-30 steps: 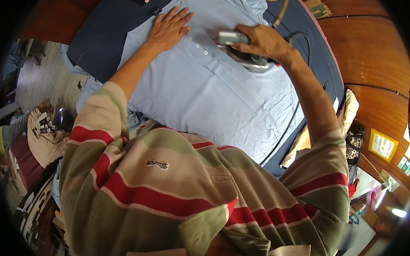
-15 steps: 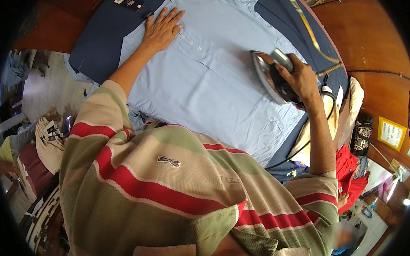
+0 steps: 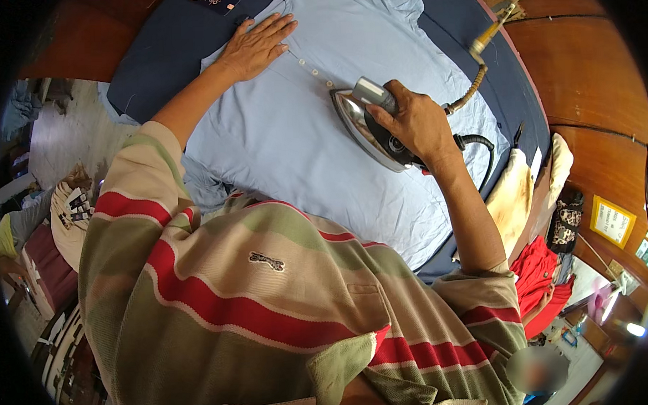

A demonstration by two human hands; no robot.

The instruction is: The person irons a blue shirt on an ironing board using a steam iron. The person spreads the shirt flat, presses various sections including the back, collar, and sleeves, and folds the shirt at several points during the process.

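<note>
right hand (image 3: 415, 123) closed around handle of iron (image 3: 368, 126), tilted on light blue shirt (image 3: 293, 139) near button placket; left hand (image 3: 256, 46) flat, fingers spread, pressing shirt on dark blue ironing table (image 3: 168, 44)

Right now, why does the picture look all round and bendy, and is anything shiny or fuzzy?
In the head view, the fisheye lens bends straight lines, so the wooden wall and the blue board curve near the dark round rim; the iron in the right hand glints on its metal sole; the left hand and the light blue shirt look sharp; one small patch at the bottom right is blurred.
</note>
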